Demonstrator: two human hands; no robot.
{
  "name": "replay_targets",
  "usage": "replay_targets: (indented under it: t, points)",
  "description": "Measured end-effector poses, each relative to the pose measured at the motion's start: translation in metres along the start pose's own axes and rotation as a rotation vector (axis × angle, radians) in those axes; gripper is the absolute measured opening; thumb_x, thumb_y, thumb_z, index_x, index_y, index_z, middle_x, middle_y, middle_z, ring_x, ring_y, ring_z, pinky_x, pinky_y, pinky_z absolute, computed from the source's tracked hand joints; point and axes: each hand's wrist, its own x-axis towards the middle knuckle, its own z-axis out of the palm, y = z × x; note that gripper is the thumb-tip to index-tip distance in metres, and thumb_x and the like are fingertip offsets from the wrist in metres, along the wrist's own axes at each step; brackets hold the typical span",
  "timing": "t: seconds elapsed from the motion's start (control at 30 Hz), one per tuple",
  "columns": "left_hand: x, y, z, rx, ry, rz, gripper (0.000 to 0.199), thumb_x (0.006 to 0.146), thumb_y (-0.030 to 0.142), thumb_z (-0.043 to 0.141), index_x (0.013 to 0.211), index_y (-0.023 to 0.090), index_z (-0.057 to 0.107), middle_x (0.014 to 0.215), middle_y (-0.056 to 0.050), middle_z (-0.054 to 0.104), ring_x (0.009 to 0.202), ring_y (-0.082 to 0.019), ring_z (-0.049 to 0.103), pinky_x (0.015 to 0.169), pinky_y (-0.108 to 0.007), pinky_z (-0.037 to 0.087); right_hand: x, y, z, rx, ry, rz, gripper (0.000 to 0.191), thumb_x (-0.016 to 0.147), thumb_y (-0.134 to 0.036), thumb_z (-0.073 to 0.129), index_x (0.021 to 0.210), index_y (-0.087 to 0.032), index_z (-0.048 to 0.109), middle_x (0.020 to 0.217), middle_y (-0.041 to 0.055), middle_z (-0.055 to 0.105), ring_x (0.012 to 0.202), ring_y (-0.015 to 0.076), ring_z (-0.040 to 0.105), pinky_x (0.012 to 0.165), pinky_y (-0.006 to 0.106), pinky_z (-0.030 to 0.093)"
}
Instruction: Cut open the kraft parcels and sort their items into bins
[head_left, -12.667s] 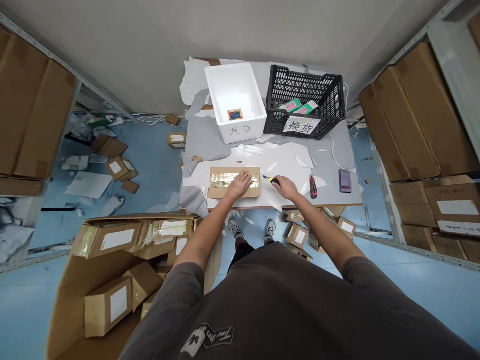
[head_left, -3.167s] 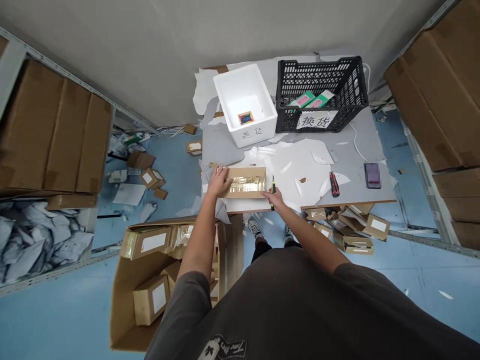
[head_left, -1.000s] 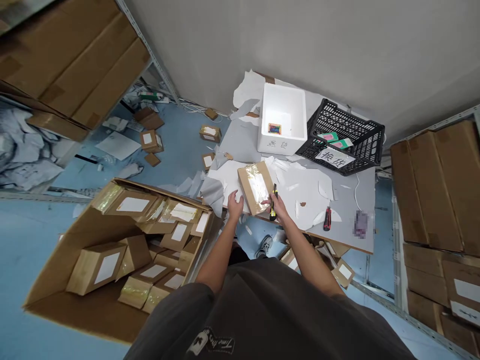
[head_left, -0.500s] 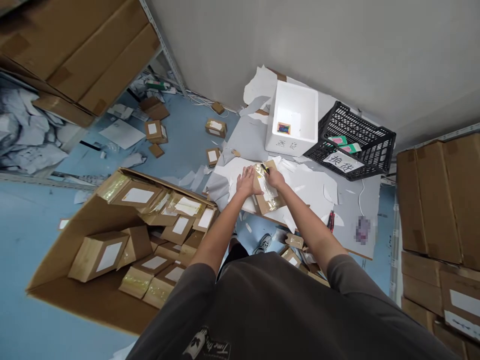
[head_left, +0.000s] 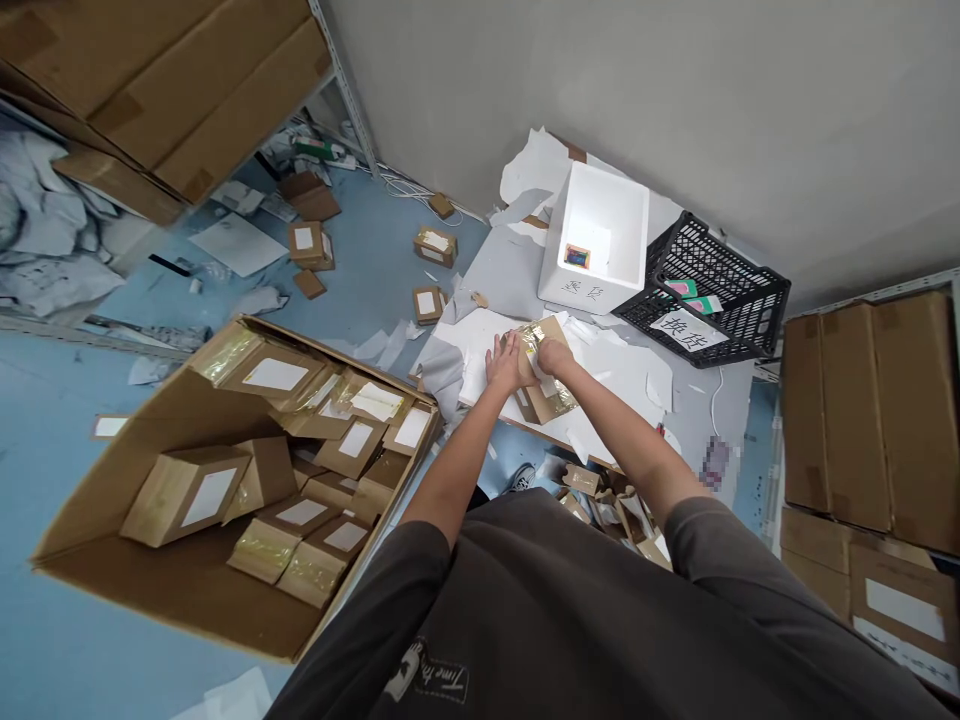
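Observation:
A small taped cardboard box (head_left: 561, 402) with a white label lies on the worktable in front of me. My left hand (head_left: 508, 364) presses on the left side of the box with its fingers spread. My right hand (head_left: 553, 357) is closed in a fist above the top of the box. It grips a utility knife, mostly hidden now, whose black and yellow body showed a moment earlier. Shiny tape runs along the box, and part of the label is covered by my hand.
A white foam box (head_left: 553, 270) and a black plastic crate (head_left: 757, 290) stand on the table (head_left: 480, 280) at the back. On the left is a large open carton (head_left: 90, 530) full of small boxes. Torn paper litters the table; stacked cartons (head_left: 847, 420) rise at right.
My right hand has turned, so the knife is now mostly hidden behind it. My left hand still presses on the box. The whole view has shifted slightly.

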Motion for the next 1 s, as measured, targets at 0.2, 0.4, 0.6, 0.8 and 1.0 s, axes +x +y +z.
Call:
replay_targets:
  t: [0.2,0.4,0.6,0.8,1.0]
  points:
    - [0.003,-0.003,0.002,-0.001,0.016,0.023,0.146,0.075,0.086,0.08,0.182,0.03,-0.002,0.19,-0.002,-0.005,0.174,-0.038,-0.01,0.141,-0.057,0.014,-0.045,0.042,0.016,-0.052,-0.331,0.105,0.039,0.099,-0.023,0.077,0.132,-0.002,0.072,0.096,0.0231,0.08,0.084,0.0343,0.084,0.069,0.036,0.067]
    - [0.004,-0.007,0.003,0.063,0.031,0.031,0.144,0.076,0.088,0.076,0.182,0.029,-0.002,0.19,-0.005,-0.002,0.174,-0.042,-0.01,0.14,-0.06,0.015,-0.11,0.083,0.065,0.209,-0.245,0.181,0.021,0.097,-0.018,0.075,0.115,-0.009,0.072,0.098,0.0236,0.079,0.06,0.0303,0.079,0.052,0.038,0.065]
    - [0.001,0.002,0.0,0.159,0.063,0.065,0.133,0.082,0.078,0.077,0.181,0.021,0.009,0.189,-0.016,0.007,0.173,-0.048,-0.008,0.137,-0.07,0.013,-0.132,0.089,0.083,0.268,-0.18,0.162,0.015,0.09,-0.009,0.076,0.103,-0.012,0.071,0.1,0.0256,0.078,0.081,0.0378,0.083,0.072,0.044,0.066]
    - [-0.01,0.023,0.003,0.287,-0.196,0.671,0.063,0.098,0.037,0.063,0.161,0.036,0.058,0.172,-0.007,0.05,0.168,-0.03,0.027,0.136,-0.05,0.027,-0.171,0.111,0.105,0.344,-0.07,0.191,0.015,0.109,-0.027,0.059,0.117,-0.015,0.063,0.116,0.0238,0.076,0.097,0.0314,0.079,0.08,0.034,0.058]
    - [-0.013,0.044,0.007,0.446,-0.353,0.68,0.092,0.071,0.034,0.083,0.16,0.036,0.058,0.172,-0.008,0.047,0.163,-0.043,0.03,0.138,-0.061,0.013,-0.2,0.126,0.146,0.808,-0.038,0.257,0.013,0.115,-0.033,0.046,0.113,-0.023,0.053,0.076,0.0008,0.071,0.058,0.0197,0.07,0.062,0.026,0.052]
